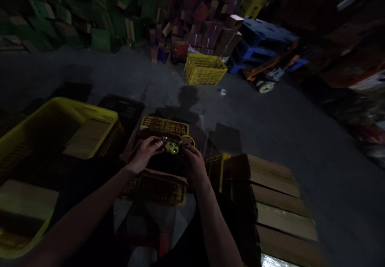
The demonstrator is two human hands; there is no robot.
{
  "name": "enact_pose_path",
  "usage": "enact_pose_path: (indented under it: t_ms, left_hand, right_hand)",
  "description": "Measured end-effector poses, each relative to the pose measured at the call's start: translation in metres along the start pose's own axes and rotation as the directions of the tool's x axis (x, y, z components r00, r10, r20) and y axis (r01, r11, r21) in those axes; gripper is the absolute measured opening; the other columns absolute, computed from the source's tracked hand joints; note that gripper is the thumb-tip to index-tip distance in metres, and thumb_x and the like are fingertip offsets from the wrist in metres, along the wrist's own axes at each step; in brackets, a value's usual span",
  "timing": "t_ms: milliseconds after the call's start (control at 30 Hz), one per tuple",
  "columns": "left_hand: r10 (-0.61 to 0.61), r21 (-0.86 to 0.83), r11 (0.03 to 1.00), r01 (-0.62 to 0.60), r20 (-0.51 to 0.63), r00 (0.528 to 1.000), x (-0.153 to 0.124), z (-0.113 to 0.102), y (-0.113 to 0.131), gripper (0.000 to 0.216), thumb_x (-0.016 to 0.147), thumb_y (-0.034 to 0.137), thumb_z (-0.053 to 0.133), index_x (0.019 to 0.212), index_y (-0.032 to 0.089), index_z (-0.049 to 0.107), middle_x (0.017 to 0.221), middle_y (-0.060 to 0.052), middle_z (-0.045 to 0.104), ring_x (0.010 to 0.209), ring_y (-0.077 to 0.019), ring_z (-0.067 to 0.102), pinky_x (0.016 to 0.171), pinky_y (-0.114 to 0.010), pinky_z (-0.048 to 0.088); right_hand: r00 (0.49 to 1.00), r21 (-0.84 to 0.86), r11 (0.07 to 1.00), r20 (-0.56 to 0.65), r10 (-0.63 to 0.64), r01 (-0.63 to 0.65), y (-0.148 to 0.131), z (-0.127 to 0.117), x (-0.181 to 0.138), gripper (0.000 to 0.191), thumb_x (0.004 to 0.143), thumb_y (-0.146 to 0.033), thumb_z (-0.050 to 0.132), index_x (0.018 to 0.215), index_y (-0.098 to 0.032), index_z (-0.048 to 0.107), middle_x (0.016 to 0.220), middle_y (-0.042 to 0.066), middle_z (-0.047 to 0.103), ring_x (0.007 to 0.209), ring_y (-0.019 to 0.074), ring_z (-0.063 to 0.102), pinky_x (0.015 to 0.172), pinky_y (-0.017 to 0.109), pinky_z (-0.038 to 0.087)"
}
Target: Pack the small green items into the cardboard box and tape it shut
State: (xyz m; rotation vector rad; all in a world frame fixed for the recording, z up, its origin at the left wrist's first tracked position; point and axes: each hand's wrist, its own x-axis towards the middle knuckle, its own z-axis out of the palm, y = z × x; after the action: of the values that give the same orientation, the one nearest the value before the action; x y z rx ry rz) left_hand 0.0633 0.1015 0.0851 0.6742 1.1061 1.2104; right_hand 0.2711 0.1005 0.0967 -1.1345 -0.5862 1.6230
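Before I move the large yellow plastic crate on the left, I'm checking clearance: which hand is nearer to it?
Left. The left hand is right of the crate, apart from it; the right hand is farther right, beyond the small yellow-and-black object between them.

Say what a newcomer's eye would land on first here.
Probably the small yellow-green item at the centre, held between the left hand and right hand over an open carton. Next, likely the large yellow bin at the left. Farther back, a yellow crate stands out on the dark floor, near stacked blue pallets.
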Motion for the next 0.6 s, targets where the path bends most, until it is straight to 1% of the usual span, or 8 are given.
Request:
enact_pose_path:
  t_ms: [100,167,233,300,333,400,467,600]
  left_hand:
    - [-0.010,-0.031,0.999,0.011,0.024,1.000,-0.002,0.002,0.004,0.036,0.076,0.043,0.087,0.100,0.021,0.073,0.107,-0.004,0.070,0.104,-0.0220,0.066,0.091,-0.039,0.059]
    - [-0.027,-0.066,0.997,0.033,0.080,0.996,-0.005,0.004,0.008,0.034,0.079,0.042,0.086,0.103,0.022,0.072,0.111,-0.005,0.070,0.109,-0.0237,0.066,0.093,-0.041,0.059]
    - [-0.048,-0.079,0.995,0.061,0.156,0.987,-0.008,0.005,0.012,0.036,0.082,0.040,0.084,0.111,0.024,0.073,0.123,-0.007,0.069,0.118,-0.0261,0.064,0.096,-0.043,0.058]
    - [-0.069,-0.063,0.994,0.085,0.227,0.971,-0.011,0.006,0.014,0.044,0.082,0.036,0.085,0.122,0.027,0.072,0.138,-0.008,0.065,0.128,-0.0286,0.060,0.100,-0.042,0.056]
    - [-0.075,-0.048,0.995,0.089,0.247,0.966,-0.012,0.007,0.013,0.048,0.081,0.034,0.086,0.126,0.028,0.071,0.142,-0.008,0.063,0.131,-0.0297,0.059,0.101,-0.042,0.056]
    - [-0.081,-0.007,0.996,0.086,0.261,0.962,-0.012,0.007,0.011,0.050,0.080,0.033,0.087,0.127,0.026,0.072,0.142,-0.010,0.064,0.130,-0.0313,0.060,0.100,-0.041,0.056]
    - [-0.072,0.035,0.997,0.065,0.252,0.965,-0.012,0.006,0.008,0.046,0.081,0.035,0.086,0.123,0.023,0.074,0.135,-0.011,0.068,0.126,-0.0314,0.063,0.099,-0.041,0.056]
    - [-0.017,0.053,0.999,0.005,0.243,0.970,-0.011,0.005,0.005,0.042,0.083,0.037,0.084,0.122,0.023,0.075,0.133,-0.010,0.069,0.122,-0.0295,0.065,0.102,-0.042,0.056]
  right_hand:
    - [1.000,0.018,1.000,-0.017,-0.007,0.007,0.001,0.000,0.000,0.021,0.065,-0.027,0.090,0.081,-0.023,0.077,0.091,0.001,0.078,0.085,0.0189,0.069,0.076,0.028,0.058]
    - [1.000,0.023,1.000,-0.023,-0.016,0.016,0.000,0.000,0.001,0.019,0.066,-0.026,0.089,0.082,-0.023,0.077,0.089,0.000,0.077,0.083,0.0179,0.069,0.075,0.027,0.058]
    - [0.999,0.028,0.999,-0.024,-0.024,0.025,0.000,0.001,0.002,0.018,0.067,-0.025,0.087,0.083,-0.023,0.078,0.086,0.000,0.076,0.081,0.0174,0.068,0.074,0.027,0.057]
    - [0.999,0.035,0.999,-0.021,-0.034,0.035,-0.001,0.001,0.002,0.016,0.068,-0.023,0.085,0.082,-0.023,0.079,0.084,0.000,0.076,0.079,0.0168,0.068,0.075,0.026,0.057]
    - [0.999,0.036,0.999,-0.019,-0.037,0.038,-0.002,0.002,0.002,0.015,0.068,-0.023,0.085,0.082,-0.024,0.079,0.083,-0.001,0.076,0.079,0.0166,0.068,0.076,0.026,0.057]
    - [0.999,0.024,0.999,-0.013,-0.039,0.040,-0.003,0.003,0.001,0.013,0.068,-0.023,0.084,0.081,-0.024,0.079,0.083,0.000,0.076,0.079,0.0169,0.068,0.076,0.027,0.057]
    - [0.999,0.005,0.999,-0.008,-0.040,0.040,-0.004,0.005,-0.001,0.013,0.069,-0.023,0.084,0.081,-0.024,0.080,0.084,0.000,0.076,0.079,0.0176,0.068,0.077,0.028,0.057]
    - [0.999,-0.024,0.999,0.017,-0.047,0.048,-0.006,0.007,-0.003,0.018,0.070,-0.026,0.084,0.087,-0.025,0.080,0.089,0.001,0.078,0.084,0.0189,0.070,0.081,0.030,0.057]
